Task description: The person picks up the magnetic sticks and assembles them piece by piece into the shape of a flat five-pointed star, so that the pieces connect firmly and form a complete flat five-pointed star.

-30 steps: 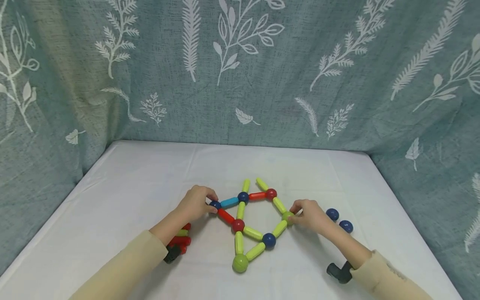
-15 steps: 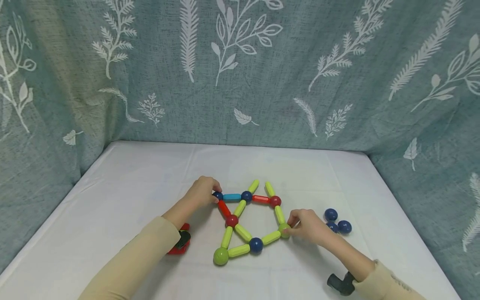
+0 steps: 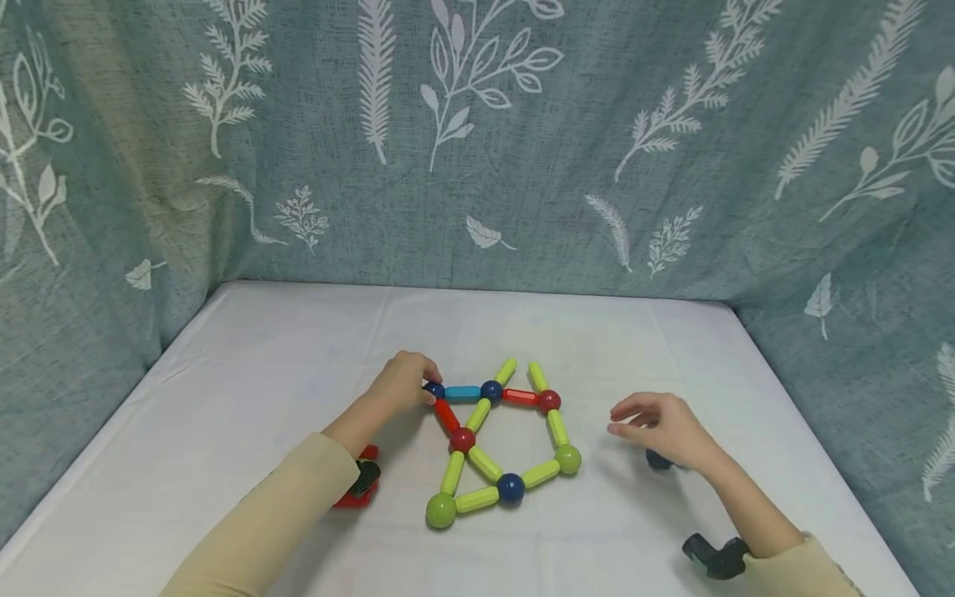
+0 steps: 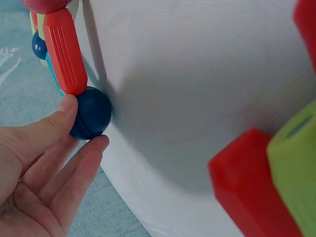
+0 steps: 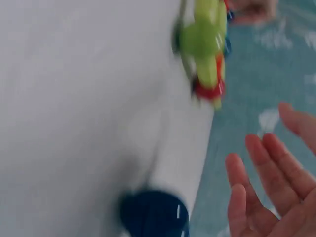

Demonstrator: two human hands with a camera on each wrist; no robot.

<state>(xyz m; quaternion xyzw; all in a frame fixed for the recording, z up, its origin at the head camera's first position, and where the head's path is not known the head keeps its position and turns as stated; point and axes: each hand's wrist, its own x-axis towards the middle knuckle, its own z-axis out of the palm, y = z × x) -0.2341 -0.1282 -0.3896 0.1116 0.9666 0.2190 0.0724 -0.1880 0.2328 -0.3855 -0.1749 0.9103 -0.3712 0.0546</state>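
Note:
A flat frame of magnetic sticks and balls lies on the white table. At its far left corner my left hand [image 3: 403, 380] pinches a dark blue ball [image 4: 94, 113] between thumb and fingers. A red stick [image 4: 65, 52] and a light blue stick [image 3: 462, 394] join at that ball. My right hand [image 3: 664, 424] is off the frame, fingers loosely bent and holding nothing. It hovers above a loose blue ball [image 3: 658, 460], with the frame's green ball [image 3: 568, 459] to its left. Two lime sticks [image 3: 537, 377] stick out at the far side with free ends.
Loose red pieces [image 3: 355, 499] and a lime stick [image 4: 296, 153] lie below the left forearm, partly hidden by it. A black angled object [image 3: 716, 557] sits by the right cuff. A green patterned curtain [image 3: 477, 149] hangs behind the white table [image 3: 321, 323].
The frame turned and its left part shifted, then stopped. My right hand has let go of the green ball and moved right, over the loose blue balls. The left hand keeps its pinch.

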